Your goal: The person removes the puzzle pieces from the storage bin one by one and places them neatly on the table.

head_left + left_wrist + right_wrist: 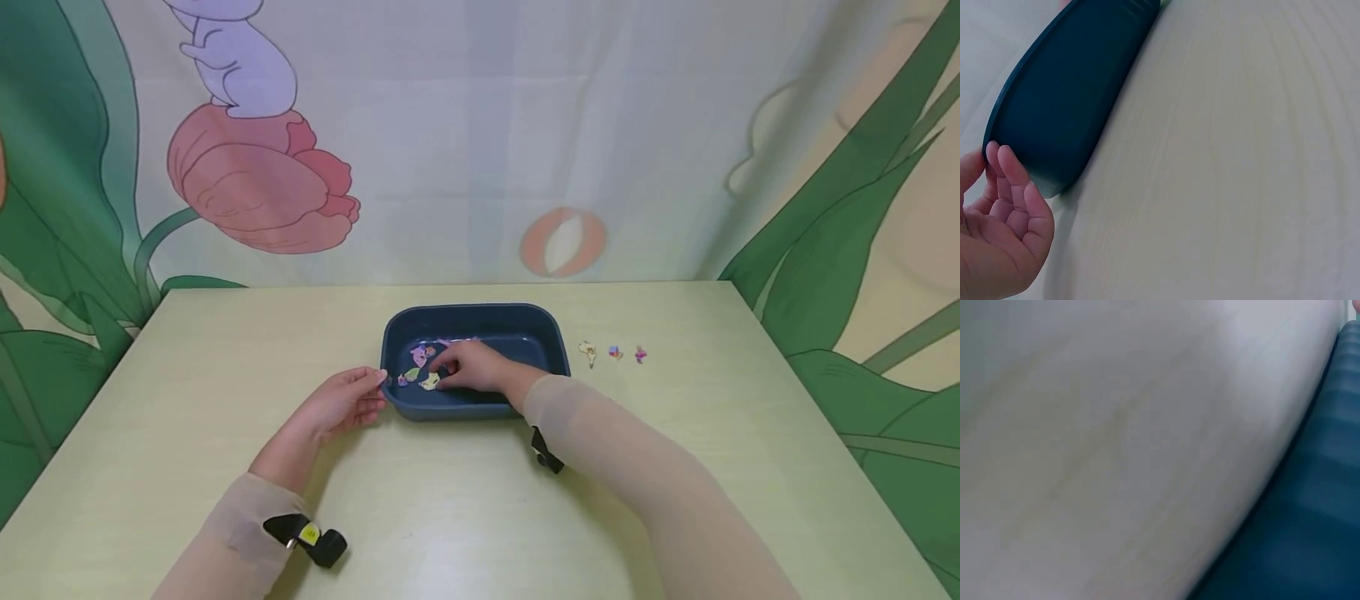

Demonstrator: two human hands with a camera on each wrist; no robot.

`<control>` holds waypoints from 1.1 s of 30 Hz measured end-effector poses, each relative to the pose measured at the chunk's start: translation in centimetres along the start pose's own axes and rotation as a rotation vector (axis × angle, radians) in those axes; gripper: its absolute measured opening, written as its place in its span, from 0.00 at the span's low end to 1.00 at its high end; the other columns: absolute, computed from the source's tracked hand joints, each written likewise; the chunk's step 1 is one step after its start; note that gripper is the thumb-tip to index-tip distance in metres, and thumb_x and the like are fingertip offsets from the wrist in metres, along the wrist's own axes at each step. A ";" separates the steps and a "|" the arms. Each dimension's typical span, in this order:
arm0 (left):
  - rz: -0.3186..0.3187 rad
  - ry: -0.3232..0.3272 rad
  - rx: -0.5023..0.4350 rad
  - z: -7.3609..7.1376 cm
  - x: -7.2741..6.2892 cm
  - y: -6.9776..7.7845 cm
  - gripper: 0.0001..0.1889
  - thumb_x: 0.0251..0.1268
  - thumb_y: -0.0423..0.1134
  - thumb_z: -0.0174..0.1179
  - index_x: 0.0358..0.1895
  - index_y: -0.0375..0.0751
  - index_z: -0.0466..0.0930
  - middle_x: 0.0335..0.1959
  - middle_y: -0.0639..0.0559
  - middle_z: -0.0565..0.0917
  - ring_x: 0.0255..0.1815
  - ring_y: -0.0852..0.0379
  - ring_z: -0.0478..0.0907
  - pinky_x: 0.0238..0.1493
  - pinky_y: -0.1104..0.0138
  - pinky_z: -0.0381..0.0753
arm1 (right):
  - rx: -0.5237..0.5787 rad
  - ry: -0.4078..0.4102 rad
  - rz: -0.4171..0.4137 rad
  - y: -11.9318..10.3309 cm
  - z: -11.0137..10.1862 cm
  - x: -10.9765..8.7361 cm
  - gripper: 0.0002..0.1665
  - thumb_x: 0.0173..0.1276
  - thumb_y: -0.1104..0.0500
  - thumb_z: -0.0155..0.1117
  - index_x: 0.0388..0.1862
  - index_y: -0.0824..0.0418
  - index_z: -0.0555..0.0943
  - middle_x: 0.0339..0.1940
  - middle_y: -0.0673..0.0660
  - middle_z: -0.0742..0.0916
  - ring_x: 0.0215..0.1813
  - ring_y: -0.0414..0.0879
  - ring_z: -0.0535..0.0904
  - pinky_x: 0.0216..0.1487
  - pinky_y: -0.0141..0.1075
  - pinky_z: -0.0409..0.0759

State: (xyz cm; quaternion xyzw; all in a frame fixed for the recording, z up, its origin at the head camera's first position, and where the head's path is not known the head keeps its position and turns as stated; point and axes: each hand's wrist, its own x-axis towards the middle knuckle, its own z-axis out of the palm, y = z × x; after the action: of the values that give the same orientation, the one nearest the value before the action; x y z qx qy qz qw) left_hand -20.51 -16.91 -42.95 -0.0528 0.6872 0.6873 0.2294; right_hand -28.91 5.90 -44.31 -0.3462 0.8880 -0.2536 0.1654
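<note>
A dark blue rectangular tray (465,412) with rounded corners stands on the table. My left hand (351,400) pinches its left end at the rim. In the left wrist view, the left hand (1007,219) has its thumb and fingertips at the edge of the tray (1063,94). My right hand (474,367) reaches down inside the tray, fingers bent among small colourful flat pieces. A pale yellow piece (430,381) lies right by its fingertips; I cannot tell whether they grip anything. A pink-purple piece (418,356) and a green piece (412,374) lie left of it.
Right of the tray, three small pieces form a row on the table: a pale outlined one (588,353), a blue-and-orange one (615,352) and a pink one (641,354). A printed curtain (450,150) hangs behind the table's back edge. The right wrist view shows mainly tabletop (1116,456).
</note>
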 end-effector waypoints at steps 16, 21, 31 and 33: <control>0.015 0.002 -0.019 -0.3 -0.3 0.0 0.10 0.70 0.44 0.52 0.39 0.39 0.71 0.26 0.55 0.76 0.27 0.62 0.76 0.34 0.69 0.77 | 0.072 0.124 0.016 0.2 -1.4 -0.1 0.17 0.58 0.54 0.70 0.44 0.61 0.84 0.27 0.49 0.78 0.30 0.41 0.70 0.32 0.28 0.69; 0.006 -0.003 -0.013 -0.1 -0.1 0.0 0.10 0.70 0.43 0.52 0.38 0.39 0.71 0.26 0.55 0.76 0.27 0.62 0.75 0.34 0.69 0.77 | 0.088 0.165 -0.004 0.2 -2.2 -1.3 0.18 0.58 0.53 0.70 0.44 0.61 0.83 0.27 0.50 0.77 0.30 0.42 0.71 0.32 0.29 0.70; -0.006 -0.008 0.008 -0.1 -0.2 0.3 0.11 0.70 0.43 0.52 0.41 0.37 0.71 0.26 0.54 0.77 0.28 0.61 0.76 0.33 0.70 0.78 | 0.041 0.228 0.002 1.5 -4.2 -4.9 0.16 0.59 0.53 0.69 0.43 0.60 0.83 0.27 0.50 0.77 0.30 0.43 0.70 0.34 0.33 0.71; -0.006 -0.008 0.016 -0.1 -0.2 0.3 0.12 0.69 0.44 0.53 0.41 0.37 0.72 0.27 0.54 0.77 0.28 0.61 0.76 0.34 0.69 0.78 | 0.039 0.252 0.004 2.0 -4.7 -5.7 0.16 0.59 0.54 0.69 0.43 0.61 0.83 0.27 0.50 0.77 0.30 0.43 0.70 0.34 0.33 0.72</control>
State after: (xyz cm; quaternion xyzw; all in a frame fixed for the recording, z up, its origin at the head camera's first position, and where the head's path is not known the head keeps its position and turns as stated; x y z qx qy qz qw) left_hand -20.52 -17.02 -42.62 -0.0503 0.6914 0.6814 0.2349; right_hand -28.13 12.67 -40.93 -0.3067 0.8972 -0.3119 0.0597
